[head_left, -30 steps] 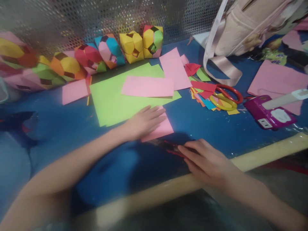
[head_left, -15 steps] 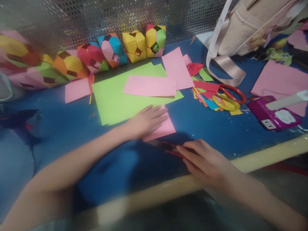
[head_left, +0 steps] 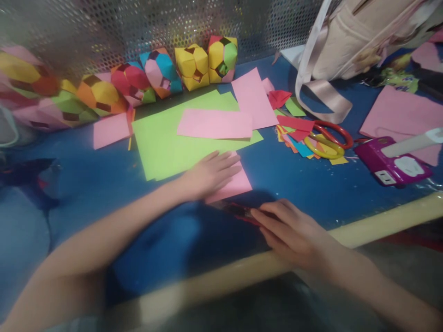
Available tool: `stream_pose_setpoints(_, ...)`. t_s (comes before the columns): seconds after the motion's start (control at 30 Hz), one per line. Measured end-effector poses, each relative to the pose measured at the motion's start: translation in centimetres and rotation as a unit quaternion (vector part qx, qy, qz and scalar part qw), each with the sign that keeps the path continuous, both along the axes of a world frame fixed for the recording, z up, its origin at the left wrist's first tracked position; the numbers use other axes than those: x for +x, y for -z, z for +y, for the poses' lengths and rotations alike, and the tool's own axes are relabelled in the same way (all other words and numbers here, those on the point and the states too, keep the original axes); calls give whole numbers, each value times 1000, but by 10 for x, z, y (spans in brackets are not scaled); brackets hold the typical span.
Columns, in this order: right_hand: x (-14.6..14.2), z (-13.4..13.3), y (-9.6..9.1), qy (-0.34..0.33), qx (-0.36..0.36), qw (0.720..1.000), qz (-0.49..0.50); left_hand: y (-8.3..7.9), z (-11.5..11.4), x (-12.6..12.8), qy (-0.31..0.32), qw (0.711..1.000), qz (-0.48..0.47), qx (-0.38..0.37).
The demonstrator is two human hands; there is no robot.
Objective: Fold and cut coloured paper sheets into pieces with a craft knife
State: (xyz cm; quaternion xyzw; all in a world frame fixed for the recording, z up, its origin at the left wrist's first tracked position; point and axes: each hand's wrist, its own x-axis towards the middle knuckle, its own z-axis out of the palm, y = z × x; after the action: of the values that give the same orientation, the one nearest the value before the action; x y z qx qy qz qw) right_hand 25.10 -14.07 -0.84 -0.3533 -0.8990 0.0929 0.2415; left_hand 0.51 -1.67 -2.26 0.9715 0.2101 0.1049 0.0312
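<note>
My left hand (head_left: 211, 176) lies flat with its fingers stretched out, pressing on a small pink paper sheet (head_left: 239, 182) on the blue table. Part of that sheet is hidden under the palm. My right hand (head_left: 292, 233), near the table's front edge, is closed around a red and black utility knife (head_left: 244, 213). The knife's front end points left, along the near edge of the pink sheet; its blade is blurred. Just beyond my left hand, green sheets (head_left: 162, 150) lie stacked, with a pink strip (head_left: 214, 123) on top.
Folded paper shapes (head_left: 192, 67) stand in a row against the perforated metal panel (head_left: 131, 27). To the right are scissors (head_left: 327, 146) on paper scraps, a purple power adapter (head_left: 391, 161) and a pale bag (head_left: 349, 41). A dark glue gun (head_left: 31, 180) lies at the left.
My right hand and the utility knife have shifted very slightly to the left. My left hand stays in place on the pink sheet.
</note>
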Motion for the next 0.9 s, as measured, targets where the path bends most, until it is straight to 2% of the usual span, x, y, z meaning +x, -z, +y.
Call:
stream_pose_setpoints(0.2, 5, -3, -6, -35, -35, 999, 24, 0, -1, 0, 1, 1000, -14, -4)
stream_pose_setpoints(0.3, 13, 2, -16, -17, -21, 999, 40, 0, 0, 0, 4, 1000, -16, 8)
stream_pose_setpoints(0.37, 24, 13, -23, 36, 8, 998, 43, 0, 1, 0, 4, 1000, -15, 6)
stream_pose_setpoints(0.43, 39, 30, -26, 120, 60, 991, 25, 0, 1, -1, 6, 1000, -14, 2)
stream_pose_setpoints(0.53, 66, 62, -21, 232, 157, 959, -37, 0, 2, -3, 8, 1000, -13, 0)
stream_pose_setpoints(0.63, 86, 86, -11, 291, 176, 932, -123, 0, 1, -3, 7, 1000, -18, -2)
stream_pose_setpoints(0.73, 91, 96, -9, 302, 160, 920, -189, 1, 1, -2, 4, 999, -34, -6)
stream_pose_setpoints(0.8, 83, 97, -14, 290, 154, 921, -211, 2, 1, -2, 0, 999, -47, -9)
stream_pose_setpoints(0.9, 56, 97, -26, 237, 107, 950, -172, 3, 1, -4, -3, 997, -78, -16)
